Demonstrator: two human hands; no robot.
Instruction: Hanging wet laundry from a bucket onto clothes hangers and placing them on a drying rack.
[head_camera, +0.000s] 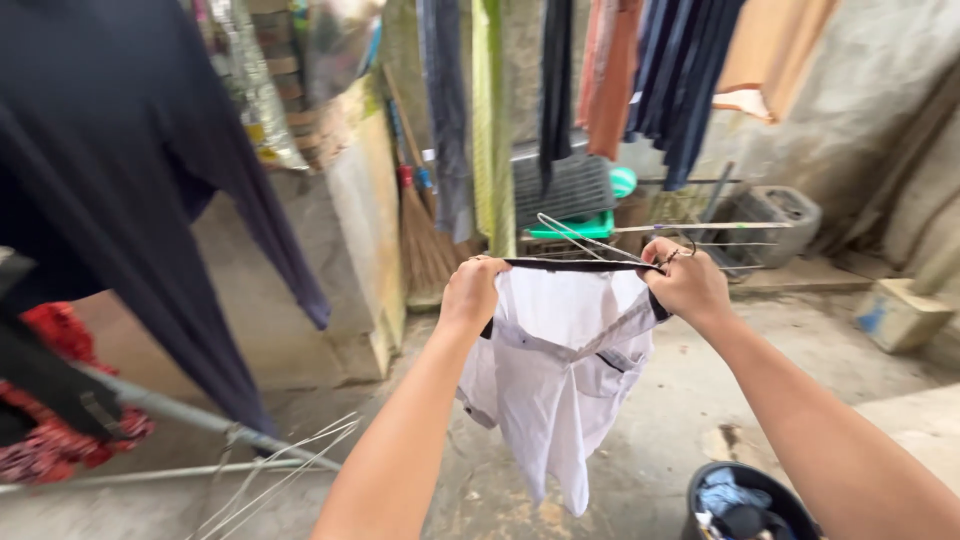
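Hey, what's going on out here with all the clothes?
A person holds a white shirt up in front of them, the left hand and right hand each gripping its dark-trimmed top edge. The right hand also holds a wire hanger. Other garments hang overhead, a dark shirt hangs at left, and a black bucket of clothes stands on the floor.
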